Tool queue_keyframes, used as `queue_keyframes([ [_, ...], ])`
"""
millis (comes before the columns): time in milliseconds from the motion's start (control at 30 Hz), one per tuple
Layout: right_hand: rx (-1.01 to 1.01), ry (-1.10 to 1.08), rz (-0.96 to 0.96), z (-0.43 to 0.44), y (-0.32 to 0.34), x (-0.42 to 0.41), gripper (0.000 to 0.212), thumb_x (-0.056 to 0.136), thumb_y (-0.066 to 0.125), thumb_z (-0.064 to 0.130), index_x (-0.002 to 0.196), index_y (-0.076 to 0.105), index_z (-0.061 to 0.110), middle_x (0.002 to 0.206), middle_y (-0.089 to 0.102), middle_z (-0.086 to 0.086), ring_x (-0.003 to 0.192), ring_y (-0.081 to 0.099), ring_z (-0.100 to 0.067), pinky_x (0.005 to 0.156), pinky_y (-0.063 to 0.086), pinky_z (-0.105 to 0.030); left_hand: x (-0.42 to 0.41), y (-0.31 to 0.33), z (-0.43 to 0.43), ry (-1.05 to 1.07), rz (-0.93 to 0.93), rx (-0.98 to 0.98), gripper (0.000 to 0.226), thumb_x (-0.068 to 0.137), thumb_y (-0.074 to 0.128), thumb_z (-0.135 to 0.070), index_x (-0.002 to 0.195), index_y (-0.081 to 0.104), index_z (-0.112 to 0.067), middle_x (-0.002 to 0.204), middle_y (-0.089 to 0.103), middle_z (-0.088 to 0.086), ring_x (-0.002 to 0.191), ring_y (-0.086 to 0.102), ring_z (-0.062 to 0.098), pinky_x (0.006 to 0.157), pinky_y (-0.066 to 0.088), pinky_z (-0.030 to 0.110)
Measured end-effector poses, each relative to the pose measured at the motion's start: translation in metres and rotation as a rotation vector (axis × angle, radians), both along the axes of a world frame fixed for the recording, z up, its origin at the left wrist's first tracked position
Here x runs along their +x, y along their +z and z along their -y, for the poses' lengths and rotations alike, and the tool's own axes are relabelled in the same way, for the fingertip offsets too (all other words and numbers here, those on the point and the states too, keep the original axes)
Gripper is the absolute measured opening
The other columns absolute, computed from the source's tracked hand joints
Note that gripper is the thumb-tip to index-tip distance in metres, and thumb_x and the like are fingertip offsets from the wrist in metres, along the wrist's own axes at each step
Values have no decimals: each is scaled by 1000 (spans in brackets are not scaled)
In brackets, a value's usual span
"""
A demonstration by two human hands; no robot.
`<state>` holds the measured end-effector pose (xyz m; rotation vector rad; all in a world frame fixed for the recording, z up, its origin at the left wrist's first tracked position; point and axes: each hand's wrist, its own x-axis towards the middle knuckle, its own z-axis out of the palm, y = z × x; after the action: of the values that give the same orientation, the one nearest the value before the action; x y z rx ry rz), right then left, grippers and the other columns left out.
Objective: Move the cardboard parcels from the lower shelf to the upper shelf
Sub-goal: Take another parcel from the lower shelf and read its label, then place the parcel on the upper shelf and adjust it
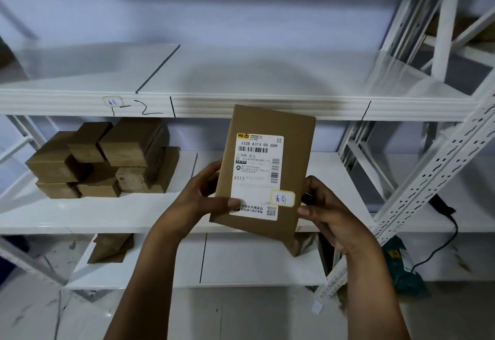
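I hold a flat brown cardboard parcel [267, 128] with a white shipping label upright in front of the shelves, its top edge level with the upper shelf [241, 77] front lip. My left hand [203, 195] grips its lower left edge, thumb on the label. My right hand [326, 213] grips its lower right edge. A pile of several brown parcels [107, 154] sits on the left of the middle shelf [80, 213]. Two more parcels lie on the lowest shelf [254, 262]: one [111, 247] at left, one [301, 243] partly hidden behind the held parcel.
White metal shelving with perforated uprights [428, 179] slanting at the right. The upper shelf's front edge carries handwritten marks and a small sticker [113, 101]. A green box [401, 267] and a black cable [444, 235] lie on the floor at lower right.
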<state>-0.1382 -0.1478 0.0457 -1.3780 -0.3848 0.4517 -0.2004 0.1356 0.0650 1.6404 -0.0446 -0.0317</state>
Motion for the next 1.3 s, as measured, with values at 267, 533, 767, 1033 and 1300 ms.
queue_keyframes([
  [267,60,-19,179,-61,52,-16,85,56,97,45,111,51,-1,119,69,-16,120,63,-31,100,51,-50,-20,38,-51,92,205,-98,86,50,94,-32,130,65,-47,126,78,-5,119,75,21,81,66,33],
  [533,109,-261,358,-183,87,-28,42,81,60,55,107,52,23,101,68,7,91,66,-7,74,52,-19,-29,55,-92,458,356,-234,54,81,75,-42,131,73,-23,123,81,-2,115,77,20,99,59,39],
  [767,207,-365,481,-295,108,-22,44,99,37,40,130,51,12,117,67,7,98,69,10,80,54,-12,-17,79,-155,546,402,-197,56,92,69,-33,145,58,-19,130,76,-2,116,75,11,93,62,27],
  [1033,148,-312,484,-355,152,44,55,102,33,52,144,53,22,135,68,3,115,68,-2,92,55,-22,40,135,-228,411,454,-24,70,88,62,-42,150,54,-8,129,74,-1,108,75,1,83,57,15],
  [1300,14,-322,393,-375,152,84,72,85,37,81,140,56,39,135,69,6,122,68,-16,108,53,-48,91,139,-279,295,362,174,48,98,52,-62,135,61,-33,127,72,-15,110,70,-5,92,56,17],
])
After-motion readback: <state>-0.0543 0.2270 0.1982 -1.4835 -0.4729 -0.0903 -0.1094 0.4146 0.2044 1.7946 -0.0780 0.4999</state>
